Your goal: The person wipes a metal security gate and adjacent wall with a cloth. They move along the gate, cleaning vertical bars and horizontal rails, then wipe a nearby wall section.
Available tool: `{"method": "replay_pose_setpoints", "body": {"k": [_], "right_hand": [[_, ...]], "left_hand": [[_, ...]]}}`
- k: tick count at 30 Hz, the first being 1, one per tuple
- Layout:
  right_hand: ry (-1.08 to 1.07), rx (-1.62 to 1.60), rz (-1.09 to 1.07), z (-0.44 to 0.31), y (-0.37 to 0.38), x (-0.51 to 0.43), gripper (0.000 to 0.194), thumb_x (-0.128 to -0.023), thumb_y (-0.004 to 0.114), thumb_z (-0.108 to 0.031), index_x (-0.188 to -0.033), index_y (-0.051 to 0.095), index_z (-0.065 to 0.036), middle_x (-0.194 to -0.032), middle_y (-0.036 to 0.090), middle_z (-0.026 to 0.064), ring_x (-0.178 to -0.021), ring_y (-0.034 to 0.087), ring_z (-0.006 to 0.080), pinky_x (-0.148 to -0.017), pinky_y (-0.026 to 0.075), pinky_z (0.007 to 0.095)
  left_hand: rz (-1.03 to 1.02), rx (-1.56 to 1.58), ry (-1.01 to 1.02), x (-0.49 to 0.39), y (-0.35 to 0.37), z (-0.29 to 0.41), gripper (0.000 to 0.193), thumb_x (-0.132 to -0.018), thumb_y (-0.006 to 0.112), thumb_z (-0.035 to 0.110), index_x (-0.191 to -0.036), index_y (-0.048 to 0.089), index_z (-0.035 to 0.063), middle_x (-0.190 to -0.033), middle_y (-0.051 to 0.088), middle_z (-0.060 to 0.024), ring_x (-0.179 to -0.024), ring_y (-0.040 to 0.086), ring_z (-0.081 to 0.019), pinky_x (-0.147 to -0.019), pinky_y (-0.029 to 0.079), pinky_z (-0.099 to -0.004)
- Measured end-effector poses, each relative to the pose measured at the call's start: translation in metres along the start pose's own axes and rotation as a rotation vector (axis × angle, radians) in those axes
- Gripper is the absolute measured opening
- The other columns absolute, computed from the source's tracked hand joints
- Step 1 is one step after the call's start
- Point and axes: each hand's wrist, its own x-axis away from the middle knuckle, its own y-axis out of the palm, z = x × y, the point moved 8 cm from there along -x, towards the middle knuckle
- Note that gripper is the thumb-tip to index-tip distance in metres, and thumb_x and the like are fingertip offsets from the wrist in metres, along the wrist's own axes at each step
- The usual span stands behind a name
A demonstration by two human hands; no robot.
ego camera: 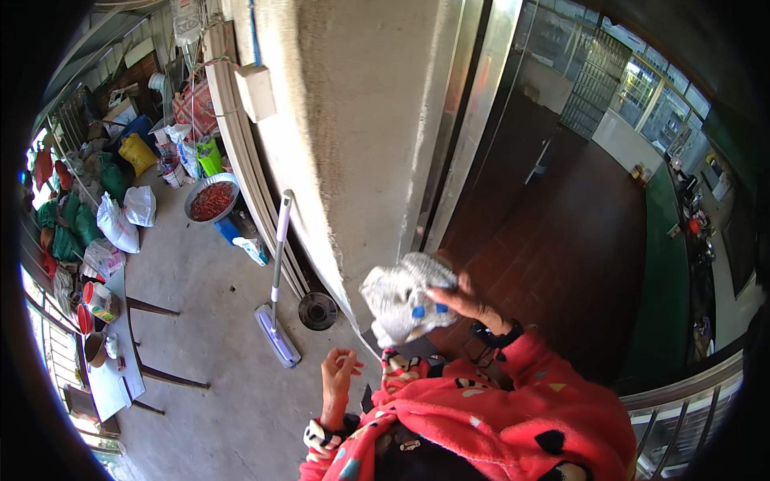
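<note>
My right hand (463, 297) grips a bunched white and grey cloth (410, 297) with blue patches. It holds the cloth close to the foot of the metal door frame (445, 204). Part of the cloth hides the frame's lower end and the floor behind it. My left hand (340, 373) is raised over the concrete floor with its fingers loosely curled and nothing visible in them. A flat mop (278, 337) with a lilac head leans against the wall, just beyond my left hand. Beside it on the floor is a dark round object (317, 311) with a hole in its middle.
A basin of red chillies (212, 201) stands left of the wall. Sacks (117, 222) pile up at the far left, near a table (111, 379) bearing jars. Through the doorway lies a dark tiled floor (541, 252), with a cluttered green counter (662, 264) to the right.
</note>
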Motion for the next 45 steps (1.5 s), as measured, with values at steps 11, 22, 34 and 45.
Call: {"method": "replay_pose_setpoints", "body": {"k": [11, 22, 34, 45], "right_hand": [[-0.361, 0.325, 0.183, -0.055, -0.131, -0.062, 0.06, -0.088, 0.061, -0.001, -0.141, 0.034, 0.005, -0.135, 0.046, 0.0207, -0.127, 0.045, 0.03, -0.109, 0.033, 0.0364], [-0.806, 0.38, 0.281, -0.237, -0.206, -0.146, 0.038, -0.085, 0.061, -0.005, -0.122, 0.055, 0.0, -0.11, 0.056, 0.013, -0.103, 0.056, 0.0251, -0.093, 0.043, 0.033], [-1.28, 0.731, 0.687, -0.521, -0.248, -0.228, 0.037, -0.081, 0.065, -0.007, -0.117, 0.058, -0.004, -0.108, 0.062, 0.0159, -0.102, 0.061, 0.0298, -0.089, 0.048, 0.0365], [-1.315, 0.997, 1.188, -0.689, -0.211, -0.349, 0.046, -0.083, 0.065, -0.021, -0.125, 0.05, -0.008, -0.119, 0.051, 0.0228, -0.109, 0.053, 0.0428, -0.092, 0.045, 0.0481]], "left_hand": [[-0.272, -0.123, 0.158, -0.055, 0.181, 0.045, 0.032, -0.091, 0.064, 0.014, -0.115, 0.051, -0.0014, -0.108, 0.063, -0.0113, -0.086, 0.066, -0.0166, -0.068, 0.054, -0.0289], [0.001, -0.152, 0.152, -0.045, 0.17, 0.023, 0.026, -0.091, 0.065, 0.017, -0.103, 0.06, -0.0057, -0.088, 0.069, -0.0127, -0.076, 0.069, -0.0188, -0.064, 0.056, -0.03], [0.737, -0.391, -0.026, 0.029, -0.061, -0.166, 0.024, -0.075, 0.07, 0.02, -0.085, 0.068, -0.0018, -0.071, 0.068, -0.0152, -0.063, 0.063, -0.0202, -0.061, 0.052, -0.0374], [0.629, -0.547, -0.162, -0.004, -0.064, -0.228, 0.034, -0.08, 0.065, 0.035, -0.095, 0.072, 0.0049, -0.084, 0.07, -0.0208, -0.081, 0.07, -0.0316, -0.076, 0.053, -0.0425]]}}
